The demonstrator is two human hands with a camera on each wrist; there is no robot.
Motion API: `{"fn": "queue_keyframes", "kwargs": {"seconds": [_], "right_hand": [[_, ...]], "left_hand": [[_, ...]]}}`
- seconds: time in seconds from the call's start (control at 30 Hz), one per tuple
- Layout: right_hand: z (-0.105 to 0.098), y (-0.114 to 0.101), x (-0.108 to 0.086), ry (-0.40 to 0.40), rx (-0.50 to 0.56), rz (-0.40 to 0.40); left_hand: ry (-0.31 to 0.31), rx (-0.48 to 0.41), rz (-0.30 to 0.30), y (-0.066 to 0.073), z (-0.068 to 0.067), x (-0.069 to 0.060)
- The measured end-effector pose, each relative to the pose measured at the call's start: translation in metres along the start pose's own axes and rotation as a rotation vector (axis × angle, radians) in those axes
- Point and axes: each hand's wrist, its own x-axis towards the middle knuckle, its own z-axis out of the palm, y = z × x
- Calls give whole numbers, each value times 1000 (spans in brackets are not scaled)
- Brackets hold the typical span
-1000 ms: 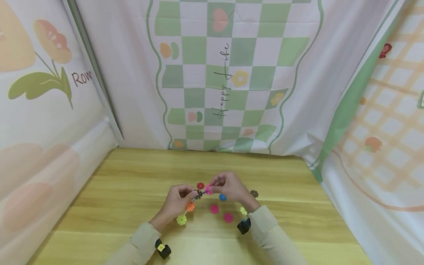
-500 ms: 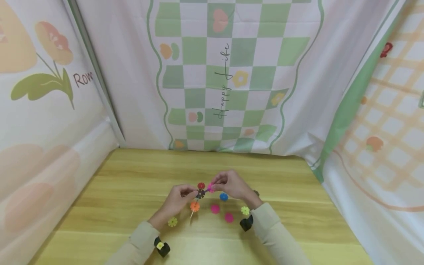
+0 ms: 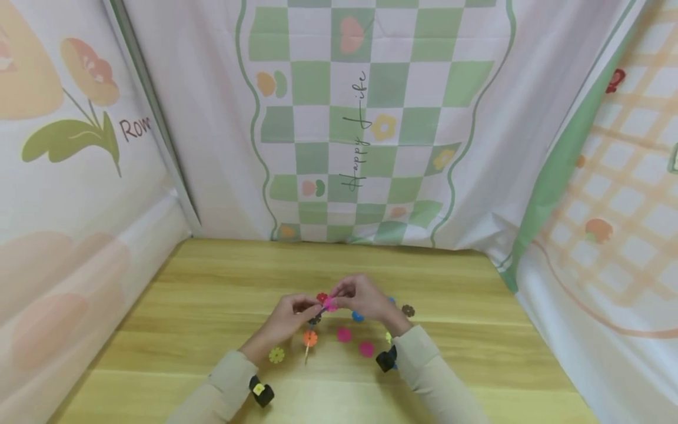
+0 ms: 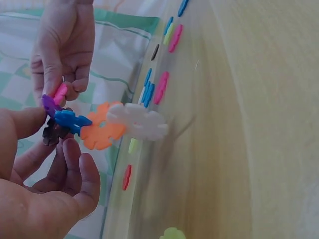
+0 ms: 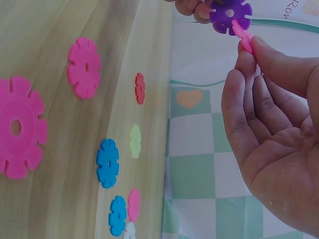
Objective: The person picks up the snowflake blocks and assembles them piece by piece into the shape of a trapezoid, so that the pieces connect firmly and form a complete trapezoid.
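Nearest, at the bottom of the head view, two beige sleeves (image 3: 212, 388) reach forward over a wood-grain tabletop (image 3: 339, 400), a small black device (image 3: 263, 396) at each wrist. A loose yellow-green disc (image 3: 276, 355) with a notched rim, like a flower, lies near the left wrist, and two bright pink discs (image 3: 366, 349) lie between the forearms. A string of joined discs, held up off the table between the hands, begins on its near side with a white disc (image 4: 142, 122), then an orange disc (image 4: 99, 132), a blue disc (image 4: 70, 121) and, next to it, a dark disc (image 4: 52, 133), leading up to a purple disc (image 5: 229, 17). The left hand (image 3: 284, 321) pinches the purple one, thumb on its face. The right hand (image 3: 365, 300) grasps a small pink disc (image 5: 243, 37) between thumb and forefinger, its edge touching the purple rim; whether the notches are fully locked, I cannot tell. Under and around the right hand lie loose blue discs (image 3: 357, 316). A red disc (image 3: 322, 297) sits just beyond the joined pieces, and a brown disc (image 3: 408, 310) lies to the right. Farthest back hangs a green-and-white checked cloth (image 3: 311, 80) printed "Happy Life".
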Motion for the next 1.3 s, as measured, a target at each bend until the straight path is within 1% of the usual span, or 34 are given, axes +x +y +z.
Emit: {"fn": "queue_keyframes", "kwargs": {"seconds": [0.13, 0.23, 0.33, 0.4, 0.53, 0.6, 0.7, 0.8, 0.9, 0.93, 1.03, 1.13, 1.23, 1.3], "right_hand": [[4, 5, 4, -6, 8, -31], [6, 6, 6, -20, 18, -53], [9, 6, 8, -31, 26, -44], [10, 6, 9, -37, 31, -28], [11, 6, 9, -39, 15, -7], [11, 7, 8, -47, -36, 1], [11, 8, 3, -77, -164, 20], [12, 9, -7, -118, -323, 76], [14, 11, -17, -147, -416, 126], [15, 13, -20, -151, -430, 136], [16, 18, -25, -159, -428, 140], [15, 24, -27, -161, -399, 126], [13, 32, -26, -144, -367, 103], [12, 36, -24, -117, -341, 87]], "left_hand": [[-2, -4, -9, 0, 0, 0], [-10, -29, -20, 0, 0, 1], [-6, -59, -25, -1, 0, 1], [6, -74, -35, -1, -1, 0], [76, -97, -77, 0, -6, -3], [115, -108, -101, 0, -10, -5], [149, -111, -121, -1, -15, -7], [163, -99, -118, -3, -19, -9], [166, -90, -117, -6, -21, -9], [165, -93, -117, -7, -21, -9], [150, -106, -114, -7, -21, -9], [132, -113, -105, -7, -19, -9], [112, -122, -105, -5, -15, -9], [99, -125, -110, -3, -12, -8]]}}
